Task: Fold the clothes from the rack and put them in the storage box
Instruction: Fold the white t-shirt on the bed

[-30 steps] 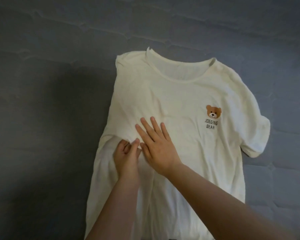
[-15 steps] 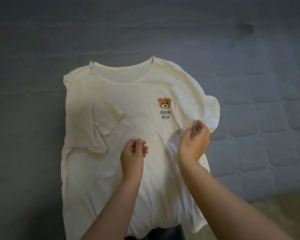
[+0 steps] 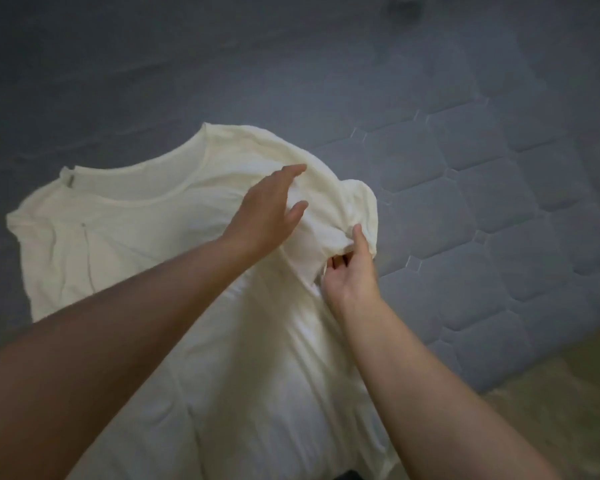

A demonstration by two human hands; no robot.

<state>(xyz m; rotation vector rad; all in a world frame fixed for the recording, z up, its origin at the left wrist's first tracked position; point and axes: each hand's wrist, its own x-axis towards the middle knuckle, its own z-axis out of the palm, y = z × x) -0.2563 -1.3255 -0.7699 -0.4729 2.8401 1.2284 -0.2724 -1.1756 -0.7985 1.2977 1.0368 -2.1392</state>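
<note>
A cream T-shirt [image 3: 146, 244] lies spread face up on a grey quilted mattress [image 3: 482, 209], collar towards the far side. Its left sleeve is folded in over the chest. My right hand [image 3: 352, 271] pinches the cloth at the shirt's right sleeve and lifts it inward. My left hand [image 3: 267, 213] reaches across with fingers apart and lies flat on the chest by the right shoulder, covering the bear print. The rack and the storage box are out of view.
The mattress stretches far to the back and to the right. Its front right edge [image 3: 499, 386] drops to a beige floor [image 3: 568, 403] at the lower right corner.
My right hand has gripped the right sleeve and pulled it inward. My left hand opened and moved up and right onto the chest. The view shifted right.
</note>
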